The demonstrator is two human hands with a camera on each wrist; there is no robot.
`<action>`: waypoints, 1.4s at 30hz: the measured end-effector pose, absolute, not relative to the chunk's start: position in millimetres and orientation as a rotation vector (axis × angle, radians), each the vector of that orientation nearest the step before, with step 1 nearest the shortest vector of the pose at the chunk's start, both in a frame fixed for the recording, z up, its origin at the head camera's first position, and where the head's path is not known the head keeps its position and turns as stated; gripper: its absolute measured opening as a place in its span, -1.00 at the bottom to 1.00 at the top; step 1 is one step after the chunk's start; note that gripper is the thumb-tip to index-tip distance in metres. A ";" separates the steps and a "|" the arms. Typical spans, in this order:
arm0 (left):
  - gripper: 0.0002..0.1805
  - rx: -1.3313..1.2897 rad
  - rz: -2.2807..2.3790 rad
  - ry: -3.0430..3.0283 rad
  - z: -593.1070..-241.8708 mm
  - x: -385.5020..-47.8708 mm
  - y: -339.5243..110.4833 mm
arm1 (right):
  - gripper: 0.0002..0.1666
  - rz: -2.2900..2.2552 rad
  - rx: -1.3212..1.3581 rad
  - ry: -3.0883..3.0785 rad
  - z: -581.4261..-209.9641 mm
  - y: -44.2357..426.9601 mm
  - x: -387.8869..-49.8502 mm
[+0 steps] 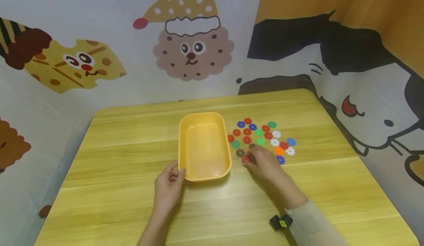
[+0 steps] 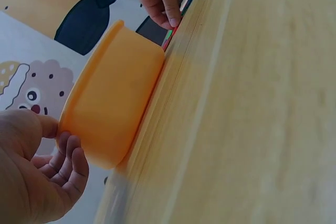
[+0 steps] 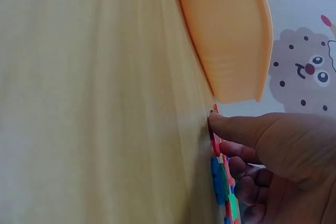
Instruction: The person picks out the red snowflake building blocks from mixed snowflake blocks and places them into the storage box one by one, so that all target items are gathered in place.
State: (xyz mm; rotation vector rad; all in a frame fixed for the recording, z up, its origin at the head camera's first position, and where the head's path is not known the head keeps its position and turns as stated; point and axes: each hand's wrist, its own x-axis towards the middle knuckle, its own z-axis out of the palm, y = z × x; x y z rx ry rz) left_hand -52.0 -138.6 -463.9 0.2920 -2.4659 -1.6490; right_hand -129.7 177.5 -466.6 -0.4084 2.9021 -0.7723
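A yellow plastic tub (image 1: 228, 157) stands on the table with a bare bottom. My left hand (image 1: 168, 187) grips its near left corner, thumb at the rim and fingers against the outer wall. To the right of the tub, my right hand (image 1: 266, 165) reaches down to the tabletop. Its thumb and forefinger pinch a red snowflake disc (image 1: 245, 159) at the near edge of a spread of discs. Beside those fingertips lies a brown snowflake disc (image 1: 240, 153). The right fingers partly hide other discs. In the right wrist view the thumb (image 3: 231, 128) touches red plastic.
Several more snowflake discs lie loose right of the tub, among them a white disc (image 1: 276, 133), an orange disc (image 1: 279, 150) and a green disc (image 1: 272, 125). The wooden table (image 1: 126, 143) meets a cartoon-printed wall (image 1: 139, 87) at the back. A black strap device (image 1: 281, 221) is near the right sleeve.
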 end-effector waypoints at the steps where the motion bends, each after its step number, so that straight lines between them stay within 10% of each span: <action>1: -0.58 0.293 -1.655 -2.464 -463.9 -52.0 -138.7 | -0.71 -0.778 -0.399 2.892 -466.1 177.5 -130.4; 42: -0.58 0.268 -1.698 -2.462 -468.5 -50.6 -139.8 | -0.54 -0.917 -0.558 2.788 -468.3 182.7 -129.4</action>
